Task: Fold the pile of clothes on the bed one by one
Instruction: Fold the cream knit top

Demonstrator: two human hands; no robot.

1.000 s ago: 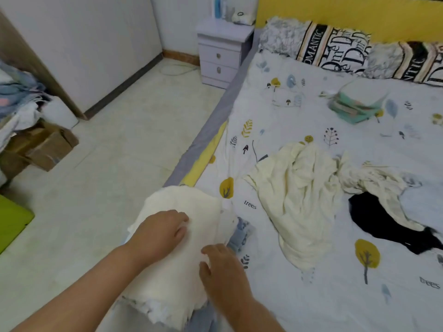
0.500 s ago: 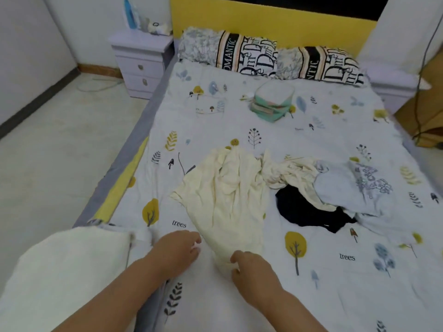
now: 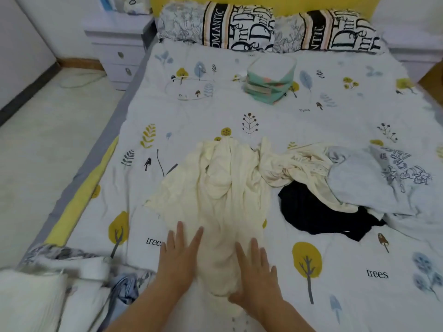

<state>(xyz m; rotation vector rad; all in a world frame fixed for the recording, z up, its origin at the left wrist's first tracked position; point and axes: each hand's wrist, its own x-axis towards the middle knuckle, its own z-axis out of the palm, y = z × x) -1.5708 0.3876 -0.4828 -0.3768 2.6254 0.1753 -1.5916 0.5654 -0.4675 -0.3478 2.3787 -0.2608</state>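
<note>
Both hands, curled half a second ago, now press flat on the cream garment: left hand, right hand.

both hands lie flat on the near end of the cream garment. bare bed sheet opens to the right of the right hand, and more lies beyond the garment up to the folded green stack. on the right, the black garment and pale blue shirt crowd the way. a white folded pile blocks the near left corner beside the left hand.
</note>
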